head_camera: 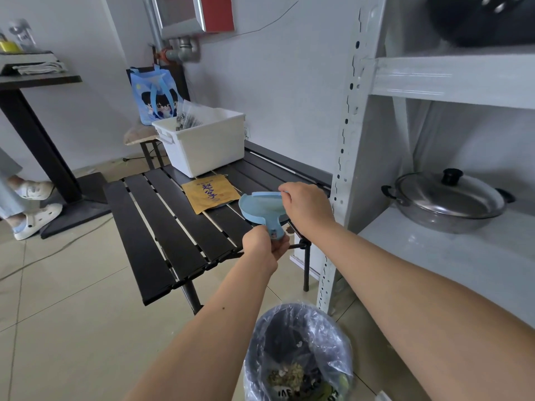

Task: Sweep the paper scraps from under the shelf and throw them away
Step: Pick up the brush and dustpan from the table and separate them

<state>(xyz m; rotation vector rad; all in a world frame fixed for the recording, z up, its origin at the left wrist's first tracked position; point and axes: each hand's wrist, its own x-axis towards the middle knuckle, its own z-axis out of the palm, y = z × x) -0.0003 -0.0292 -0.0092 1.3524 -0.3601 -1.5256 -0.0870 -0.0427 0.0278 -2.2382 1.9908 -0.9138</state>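
A light blue dustpan (258, 208) hovers over the near right corner of the black slatted table (162, 227). My left hand (265, 247) grips its short handle from below. My right hand (308, 208) is closed over the dustpan's far right rim, pinching a thin blue piece there; whether that piece is a small brush I cannot tell. The white metal shelf (347, 157) stands right beside my right hand. A dark bin (298, 354) lined with a clear plastic bag sits on the floor below my arms, with scraps at its bottom.
On the table lie a white plastic tub (208, 146) and a yellow paper packet (210, 195). A lidded steel pot (445, 198) rests on the shelf. A blue tote bag (155, 94) sits on a stool behind. A person's feet in white clogs (34, 209) stand at left by a black pedestal table (34, 134).
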